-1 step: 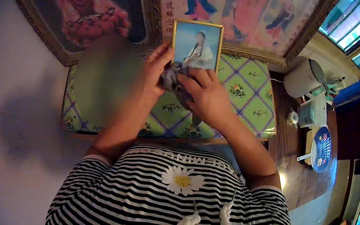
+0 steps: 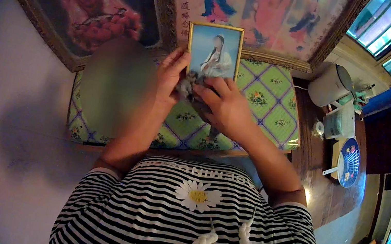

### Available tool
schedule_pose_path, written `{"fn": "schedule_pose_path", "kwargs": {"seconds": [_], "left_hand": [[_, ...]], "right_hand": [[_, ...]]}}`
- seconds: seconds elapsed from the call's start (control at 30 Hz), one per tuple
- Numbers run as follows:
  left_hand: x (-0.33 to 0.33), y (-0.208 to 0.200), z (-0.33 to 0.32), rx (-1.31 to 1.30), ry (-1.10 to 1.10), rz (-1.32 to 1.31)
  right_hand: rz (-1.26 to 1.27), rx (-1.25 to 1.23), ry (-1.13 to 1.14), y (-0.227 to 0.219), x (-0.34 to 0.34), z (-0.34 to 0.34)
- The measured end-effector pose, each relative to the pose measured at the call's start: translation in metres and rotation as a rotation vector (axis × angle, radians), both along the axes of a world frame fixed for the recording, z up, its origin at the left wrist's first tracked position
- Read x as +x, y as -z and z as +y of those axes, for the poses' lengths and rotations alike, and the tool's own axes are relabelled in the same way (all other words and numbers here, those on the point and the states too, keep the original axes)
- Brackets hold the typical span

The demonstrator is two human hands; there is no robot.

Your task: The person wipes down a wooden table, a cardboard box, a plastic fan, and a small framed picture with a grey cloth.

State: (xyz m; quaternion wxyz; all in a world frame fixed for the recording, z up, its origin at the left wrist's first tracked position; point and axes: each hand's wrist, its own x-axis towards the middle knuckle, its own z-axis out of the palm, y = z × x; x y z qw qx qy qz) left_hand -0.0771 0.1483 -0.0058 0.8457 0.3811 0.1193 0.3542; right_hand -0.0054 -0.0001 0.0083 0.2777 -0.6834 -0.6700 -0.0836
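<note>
A small gold-rimmed picture frame (image 2: 226, 44) stands tilted in front of me. Behind its glass is a figure in white on a blue ground. My left hand (image 2: 171, 73) is closed on the frame's left edge, fingers near its lower left side. A crumpled grey cloth (image 2: 186, 89) lies bunched against the lower part of the frame. My right hand (image 2: 223, 100) grips this cloth, fingers bent over it on the frame's lower front. The frame's bottom edge is hidden behind the cloth and my hands, and part of the cloth hangs below my right hand.
Under my hands is a table with a green patterned cloth (image 2: 265, 111). Large framed pictures (image 2: 272, 15) lean behind it. On the brown wooden table (image 2: 311, 163) at the right are a white pot (image 2: 327, 85), a tape roll (image 2: 318, 128) and a blue fan (image 2: 349, 162). A blurred patch covers the table's left part.
The picture frame has shifted very slightly to the right and down. My right hand and the cloth have moved a little with it; both grips stay the same.
</note>
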Motion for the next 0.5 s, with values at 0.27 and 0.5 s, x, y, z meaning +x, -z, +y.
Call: {"fn": "schedule_pose_path", "kwargs": {"seconds": [0.27, 0.5], "left_hand": [[0.004, 0.005, 0.012, 0.066, 0.04, -0.065], [-0.001, -0.011, 0.003, -0.037, -0.04, -0.004]], "right_hand": [[0.142, 0.002, 0.097, -0.05, 0.035, 0.005], [-0.024, 0.109, 0.067, -0.002, 0.007, 0.005]]}}
